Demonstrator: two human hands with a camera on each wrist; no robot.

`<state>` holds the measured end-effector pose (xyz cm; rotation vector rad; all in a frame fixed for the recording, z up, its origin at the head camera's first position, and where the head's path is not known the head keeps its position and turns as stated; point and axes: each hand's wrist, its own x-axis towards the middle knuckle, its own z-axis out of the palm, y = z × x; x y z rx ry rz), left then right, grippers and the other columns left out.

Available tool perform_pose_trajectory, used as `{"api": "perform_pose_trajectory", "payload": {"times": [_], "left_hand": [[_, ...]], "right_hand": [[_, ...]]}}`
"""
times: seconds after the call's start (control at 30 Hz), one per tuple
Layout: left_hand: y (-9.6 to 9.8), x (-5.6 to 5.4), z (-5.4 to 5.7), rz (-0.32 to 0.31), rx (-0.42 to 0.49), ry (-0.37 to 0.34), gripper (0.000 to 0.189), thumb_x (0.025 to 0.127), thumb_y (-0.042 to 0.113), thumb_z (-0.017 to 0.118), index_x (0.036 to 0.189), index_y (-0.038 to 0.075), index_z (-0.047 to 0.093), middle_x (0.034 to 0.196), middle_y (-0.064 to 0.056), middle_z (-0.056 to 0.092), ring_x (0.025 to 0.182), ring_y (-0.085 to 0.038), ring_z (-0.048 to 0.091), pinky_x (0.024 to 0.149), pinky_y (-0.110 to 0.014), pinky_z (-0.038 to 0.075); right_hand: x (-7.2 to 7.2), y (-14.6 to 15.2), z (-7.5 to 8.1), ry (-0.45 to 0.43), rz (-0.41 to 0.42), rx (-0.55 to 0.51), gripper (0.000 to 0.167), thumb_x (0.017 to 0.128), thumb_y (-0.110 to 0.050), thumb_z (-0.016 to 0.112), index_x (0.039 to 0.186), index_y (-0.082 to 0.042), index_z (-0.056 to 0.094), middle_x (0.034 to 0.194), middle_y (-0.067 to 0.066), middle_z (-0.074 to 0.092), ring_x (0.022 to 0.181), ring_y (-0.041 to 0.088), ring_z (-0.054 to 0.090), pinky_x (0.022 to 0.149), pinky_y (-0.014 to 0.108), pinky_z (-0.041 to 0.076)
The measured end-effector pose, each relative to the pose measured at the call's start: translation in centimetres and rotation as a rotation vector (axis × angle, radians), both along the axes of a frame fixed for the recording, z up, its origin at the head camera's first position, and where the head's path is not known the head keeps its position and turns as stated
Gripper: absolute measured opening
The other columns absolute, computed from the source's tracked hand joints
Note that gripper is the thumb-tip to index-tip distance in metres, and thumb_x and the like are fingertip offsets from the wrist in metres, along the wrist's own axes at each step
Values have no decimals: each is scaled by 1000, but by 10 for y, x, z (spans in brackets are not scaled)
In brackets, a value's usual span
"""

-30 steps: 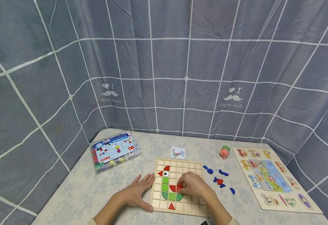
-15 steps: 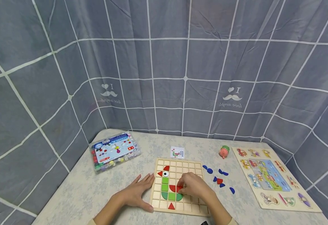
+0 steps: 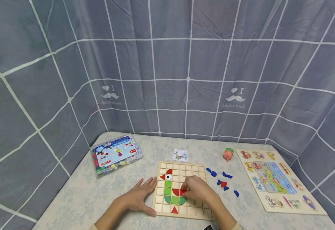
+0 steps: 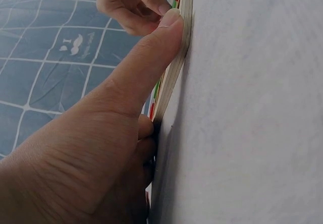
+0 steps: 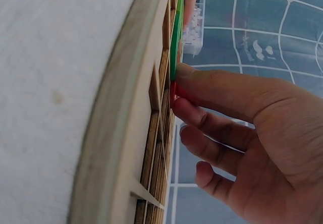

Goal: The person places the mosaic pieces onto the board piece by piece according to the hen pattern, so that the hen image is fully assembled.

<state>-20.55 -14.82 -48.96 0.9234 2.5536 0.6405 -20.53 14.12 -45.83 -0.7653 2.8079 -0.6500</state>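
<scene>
In the head view, take the wooden grid board (image 3: 191,211) as the clock. The left hand (image 3: 138,196) lies spread at 9 o'clock, the thumb against the frame near 8; this looks like a brace, and it serves best pressing inward without tipping the board. The right hand (image 3: 196,189) reaches in from 4 o'clock and pinches a red piece (image 3: 182,192) close to the board's centre. A red quarter-round (image 3: 175,191) sits at that piece's 9 o'clock and a green corner piece (image 3: 182,200) at its 6, so the careful way is to square it to its own cell and leave both neighbours undisturbed. The pattern card (image 3: 180,155) lies at 12 o'clock, handy for checking which way the curve should face.

In the left wrist view, the left thumb rests on the board's edge, toward 12 o'clock from the middle. A light, steady hold should do.

In the right wrist view, the red piece is near the middle, between thumb and forefinger, with green just at its 12 o'clock. The other fingers curl clear, toward 5. Whether it sits flat I cannot tell; pressing evenly before letting go seems wise.
</scene>
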Motion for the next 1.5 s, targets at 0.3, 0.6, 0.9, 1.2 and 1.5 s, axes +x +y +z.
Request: {"api": "perform_pose_trajectory", "payload": {"times": [0.3, 0.6, 0.9, 1.2, 1.5], "left_hand": [[-1, 0, -1, 7, 6, -3, 117, 70, 63, 76, 155, 5, 20, 164, -8, 15, 153, -30, 12, 122, -58, 5], [-1, -1, -2, 6, -9, -13, 117, 71, 64, 75, 155, 5, 19, 165, -7, 14, 153, -29, 11, 122, -57, 4], [-2, 0, -2, 8, 4, -22, 117, 71, 63, 75, 155, 5, 19, 165, -7, 13, 153, -29, 11, 122, -57, 4], [-1, 0, -1, 1, 1, 0, 116, 71, 63, 75, 155, 5, 20, 165, -7, 15, 153, -29, 12, 122, -57, 5], [0, 0, -3, 0, 5, 8, 117, 70, 64, 76, 155, 4, 21, 164, -8, 15, 152, -29, 13, 122, -57, 6]], "right_hand": [[-1, 15, 3, -4, -37, -75, 12, 76, -14, 80, 87, -10, 78, 81, -5, 72, 67, 3, 53, 59, 21, 47], [-3, 61, 0, -20, -137, -129, 18, 73, -10, 82, 90, -7, 76, 83, -3, 70, 68, 5, 52, 57, 20, 44], [-8, 89, -4, 23, -179, -127, 23, 69, -11, 84, 90, -5, 75, 81, -2, 70, 65, 2, 50, 55, 18, 43], [-10, 114, -6, 36, -288, -72, 21, 71, -11, 83, 90, -6, 75, 79, -3, 68, 67, 6, 53, 57, 20, 45], [-11, 137, -8, 14, -377, -45, 22, 70, -12, 84, 88, -5, 74, 77, -2, 66, 67, 10, 52, 56, 24, 44]]}}
